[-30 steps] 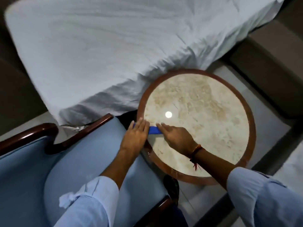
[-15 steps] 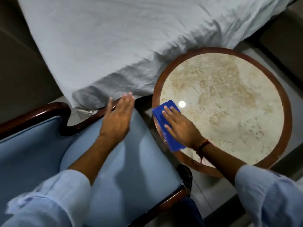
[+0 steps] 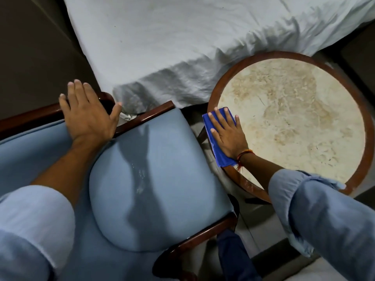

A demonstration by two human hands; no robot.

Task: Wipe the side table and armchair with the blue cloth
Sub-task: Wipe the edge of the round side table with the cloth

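Observation:
The round side table has a beige marble top and a brown wooden rim. A folded blue cloth lies over its left edge, and my right hand presses flat on it with fingers spread. The armchair has a light blue seat cushion and dark wooden arms. My left hand rests open on the chair's wooden arm at the left, fingers apart, holding nothing.
A bed with a wrinkled white sheet runs across the top, close to both chair and table. Pale floor shows between the chair and the table. A dark trouser leg is at the bottom.
My left hand left the cloth and moved left onto the chair arm. The cloth went from a narrow strip to a wider pad under my right hand at the table's left edge.

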